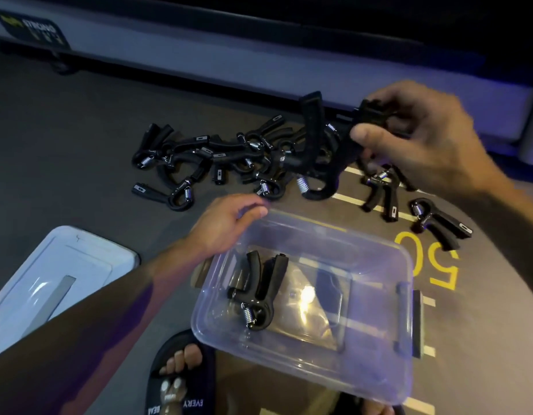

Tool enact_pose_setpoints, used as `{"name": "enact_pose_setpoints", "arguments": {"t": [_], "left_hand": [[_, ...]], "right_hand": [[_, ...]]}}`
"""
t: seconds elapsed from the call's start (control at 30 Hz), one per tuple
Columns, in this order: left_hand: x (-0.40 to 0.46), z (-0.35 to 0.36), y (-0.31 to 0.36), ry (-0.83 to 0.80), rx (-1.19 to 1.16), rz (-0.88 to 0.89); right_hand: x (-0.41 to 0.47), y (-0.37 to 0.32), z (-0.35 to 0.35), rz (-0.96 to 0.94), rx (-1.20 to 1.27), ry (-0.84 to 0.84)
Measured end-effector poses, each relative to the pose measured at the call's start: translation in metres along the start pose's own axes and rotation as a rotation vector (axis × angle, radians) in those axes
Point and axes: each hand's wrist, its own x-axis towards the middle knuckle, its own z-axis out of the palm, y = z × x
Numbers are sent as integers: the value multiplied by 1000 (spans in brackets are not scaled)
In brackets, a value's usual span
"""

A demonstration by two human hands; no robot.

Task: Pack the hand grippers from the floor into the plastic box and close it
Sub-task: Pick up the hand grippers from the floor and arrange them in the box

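Observation:
A clear plastic box (376, 348) stands on the dark floor in front of me, with one black hand gripper (259, 290) lying inside it at the left. My right hand (420, 136) holds a black hand gripper (316, 145) in the air above the pile, beyond the box. My left hand (226, 223) rests at the box's far left corner, fingers curled, holding nothing. A pile of several black hand grippers (211, 160) lies on the floor behind the box. Two more hand grippers (438, 223) lie to the right.
The box's white lid (49, 271) lies flat on the floor at the left. A grey machine base (259, 61) runs along the back. Yellow lines and the number 50 (429, 262) mark the floor at the right. My sandalled foot (181, 375) stands just before the box.

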Motion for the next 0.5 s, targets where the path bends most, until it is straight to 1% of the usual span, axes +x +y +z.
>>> {"name": "enact_pose_setpoints", "arguments": {"t": [0.07, 0.1, 0.13, 0.17, 0.2, 0.27, 0.3, 0.37, 0.43, 0.5], "left_hand": [[0, 5, -5, 31, -51, -42], [-1, 6, -3, 24, -74, -23], [0, 9, -5, 41, -50, 11], [-1, 8, -6, 16, -94, -9], [1, 7, -10, 52, -107, 5], [2, 7, -9, 36, -114, 12], [0, 4, -7, 30, -30, 38], [-2, 1, -6, 17, 0, 45], [-1, 2, -4, 13, -55, 48], [0, 3, -6, 8, -47, 52]], "right_hand": [[-18, -15, 11, 24, 181, -3], [-27, -16, 20, 51, 239, -33], [-36, -16, 31, 91, 282, -82], [-44, -13, 44, 150, 312, -147], [-53, -8, 58, 218, 320, -221], [-69, 5, 85, 315, 244, -355], [-76, 13, 97, 343, 188, -394], [-86, 30, 116, 427, 160, -420], [-92, 45, 128, 538, 225, -411], [-94, 56, 139, 631, 276, -403]]}}
